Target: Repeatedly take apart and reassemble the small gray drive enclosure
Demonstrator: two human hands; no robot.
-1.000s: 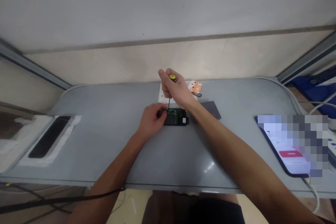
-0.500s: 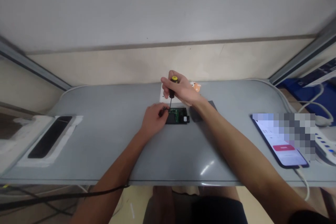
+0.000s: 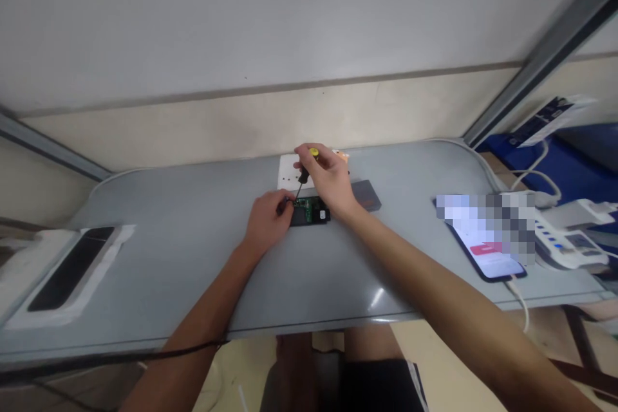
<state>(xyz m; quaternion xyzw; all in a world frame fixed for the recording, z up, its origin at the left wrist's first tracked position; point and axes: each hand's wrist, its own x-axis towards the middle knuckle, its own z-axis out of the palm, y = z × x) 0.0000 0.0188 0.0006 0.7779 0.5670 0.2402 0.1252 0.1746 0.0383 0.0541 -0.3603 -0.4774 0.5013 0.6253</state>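
You sit at a grey table with rounded corners; its top throws back a small glare near the front edge. Behind it runs a cream wall with a thin brown strip, pale grey above. Grey metal rails slant down at either side. Beige floor shows beneath the table. To your right stands a blue surface.

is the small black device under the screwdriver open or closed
Open: the small black device shows its bare green circuit board beneath the yellow-capped screwdriver, and a flat grey cover-like panel lies beside it.
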